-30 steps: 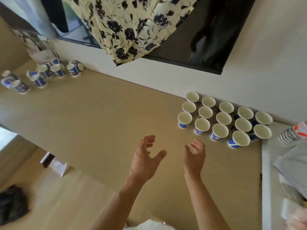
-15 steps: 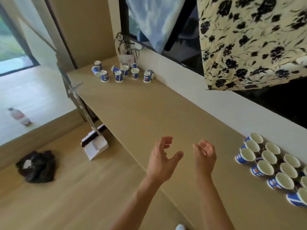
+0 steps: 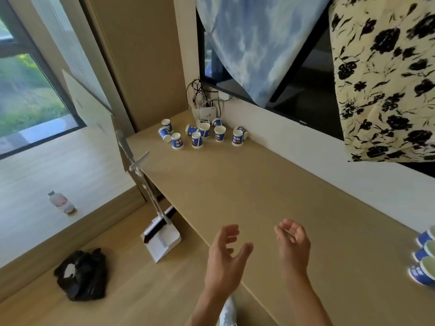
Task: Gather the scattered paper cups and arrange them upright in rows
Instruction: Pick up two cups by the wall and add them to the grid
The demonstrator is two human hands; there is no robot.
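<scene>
Far left: a window [image 3: 28,95] over a pale floor, with a plastic bottle [image 3: 60,202] standing on that floor. Lower down, a black bag [image 3: 81,274] crumpled on the wooden floor, and beside it a white dustpan and brush [image 3: 161,240] leaning against the edge of the counter [image 3: 247,189].

At the counter's far end, near the corner and a tangle of cables [image 3: 203,100] — the scattered paper cups [image 3: 200,135], blue and white, bunched loosely. Several upright with open mouths up, such as one at the front [image 3: 177,141] and one toward the wall [image 3: 219,133]; a few tipped on their sides, among them one at the left [image 3: 164,134] and one at the right end against the wall [image 3: 242,131].

Nearer, over the bare counter: left hand [image 3: 227,257], fingers spread and loosely curled, holding nothing. Just beside it, right hand [image 3: 293,245], palm turned inward, fingers curled loosely — also holding nothing. Both well apart from the far cluster.

Above, a blue-and-white cloth [image 3: 254,43] and a cream floral cloth [image 3: 386,76] hanging over a dark screen [image 3: 306,90].

Far right edge: arranged cups [image 3: 423,257], upright, close together, partly cut off by the frame.
</scene>
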